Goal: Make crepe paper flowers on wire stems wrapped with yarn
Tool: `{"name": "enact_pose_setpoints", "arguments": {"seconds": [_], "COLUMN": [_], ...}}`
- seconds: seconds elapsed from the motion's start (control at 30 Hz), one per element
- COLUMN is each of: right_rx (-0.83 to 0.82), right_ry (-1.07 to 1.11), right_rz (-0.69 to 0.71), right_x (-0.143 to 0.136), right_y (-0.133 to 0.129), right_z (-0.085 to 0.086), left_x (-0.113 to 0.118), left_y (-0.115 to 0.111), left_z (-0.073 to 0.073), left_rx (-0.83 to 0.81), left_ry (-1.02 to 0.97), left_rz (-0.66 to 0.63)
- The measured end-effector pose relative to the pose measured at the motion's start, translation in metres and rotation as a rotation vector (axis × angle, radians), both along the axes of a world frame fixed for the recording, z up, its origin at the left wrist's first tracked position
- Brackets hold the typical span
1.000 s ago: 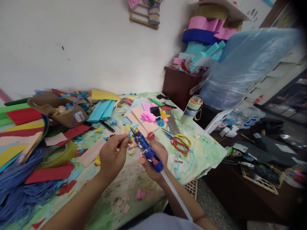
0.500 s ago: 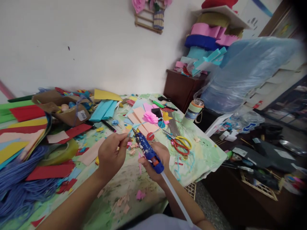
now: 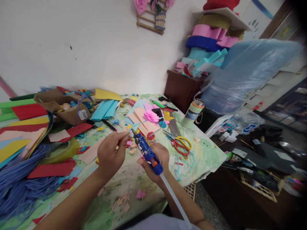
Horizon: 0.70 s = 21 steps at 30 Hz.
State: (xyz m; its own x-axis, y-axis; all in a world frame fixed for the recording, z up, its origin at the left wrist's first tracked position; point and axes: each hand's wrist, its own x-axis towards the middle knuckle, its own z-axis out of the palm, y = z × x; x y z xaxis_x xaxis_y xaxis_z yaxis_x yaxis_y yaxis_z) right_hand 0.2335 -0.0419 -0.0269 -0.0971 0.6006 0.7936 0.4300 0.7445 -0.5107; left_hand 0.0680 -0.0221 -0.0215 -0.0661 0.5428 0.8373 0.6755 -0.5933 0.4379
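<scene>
My right hand grips a blue glue gun with a clear glue stick trailing back from it. The gun's nozzle points up and left, close to my left hand's fingertips. My left hand pinches the thin light-blue stem of a pink paper flower, which sticks out over the table to the upper right. Both hands hover above the paint-stained table.
Scissors with yellow and red handles lie right of my hands. A green bottle stands at the table's right edge. Coloured paper sheets, blue yarn, a tape roll and a cardboard box crowd the left. A blue plastic bag sits at right.
The view has tilted slightly, so everything sits a little lower in frame. Both hands keep the same hold on the flower stem and glue gun, shifting only slightly.
</scene>
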Motion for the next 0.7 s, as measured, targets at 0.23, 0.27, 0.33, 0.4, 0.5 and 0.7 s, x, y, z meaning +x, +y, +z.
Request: {"name": "enact_pose_setpoints", "arguments": {"seconds": [0.23, 0.27, 0.33, 0.4, 0.5, 0.7], "right_rx": [0.031, 0.025, 0.005, -0.009, 0.019, 0.025], "right_ry": [0.012, 0.007, -0.011, -0.021, -0.005, -0.001], "right_rz": [0.004, 0.012, 0.020, 0.010, -0.020, -0.012], "right_x": [-0.0019, -0.0020, -0.0022, -0.0024, -0.0030, -0.0043], "right_y": [-0.0013, -0.0012, -0.0012, -0.0012, -0.0012, -0.0004], "right_z": [0.0015, 0.0010, -0.0001, -0.0007, 0.0001, 0.0019], "left_x": [0.0018, 0.0020, 0.0024, 0.0031, 0.0043, 0.0044], "left_y": [-0.0022, -0.0025, -0.0029, -0.0033, -0.0041, -0.0053], "left_z": [0.0000, 0.0000, 0.0007, 0.0020, 0.0042, 0.0044], "left_rx": [-0.085, -0.093, -0.110, -0.131, -0.140, -0.129], "left_ry": [-0.089, -0.102, -0.120, -0.138, -0.156, -0.146], "left_rz": [-0.003, -0.002, 0.002, -0.002, -0.028, -0.027]}}
